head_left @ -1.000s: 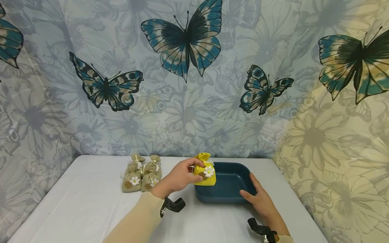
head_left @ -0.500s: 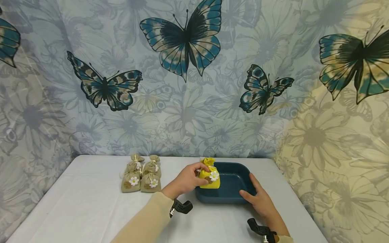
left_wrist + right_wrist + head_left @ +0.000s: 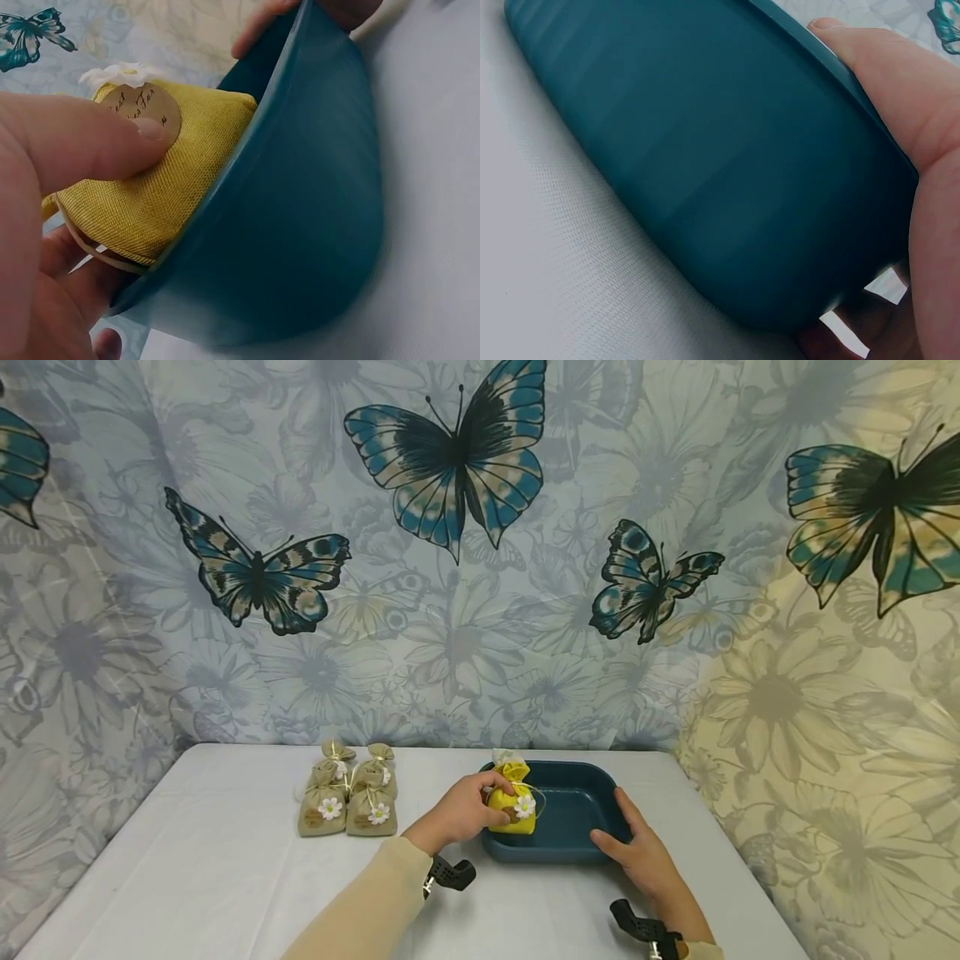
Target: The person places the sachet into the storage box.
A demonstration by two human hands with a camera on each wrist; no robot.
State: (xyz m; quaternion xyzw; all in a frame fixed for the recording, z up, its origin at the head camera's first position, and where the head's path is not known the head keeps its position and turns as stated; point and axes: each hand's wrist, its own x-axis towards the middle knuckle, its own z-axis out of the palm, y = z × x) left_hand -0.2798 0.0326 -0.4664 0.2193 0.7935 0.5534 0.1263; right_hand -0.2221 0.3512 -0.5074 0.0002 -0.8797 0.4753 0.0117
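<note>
My left hand (image 3: 461, 810) pinches a small yellow drawstring pouch (image 3: 517, 827) between thumb and fingers, at the left end of a dark teal rectangular dish (image 3: 555, 853). A white flower and a round brown tag decorate the pouch. In the left wrist view, the thumb presses the tag and the pouch's flat base (image 3: 244, 109) lies close to the dish rim; contact with the dish floor is hidden. My right hand (image 3: 648, 856) grips the dish's right end. The right wrist view has its thumb (image 3: 855, 49) over the rim and its fingers around the outside.
Several beige drawstring pouches (image 3: 324, 814) with white flowers stand grouped left of the dish. A white cloth (image 3: 187, 877) covers the table. Behind and at both sides hangs fabric (image 3: 465, 668) printed with butterflies and flowers. Each wrist wears a black camera mount (image 3: 452, 873).
The left hand has carried the yellow pouch slightly right, then down and a little back left, lower into the dish. The right hand and the dish have stayed put.
</note>
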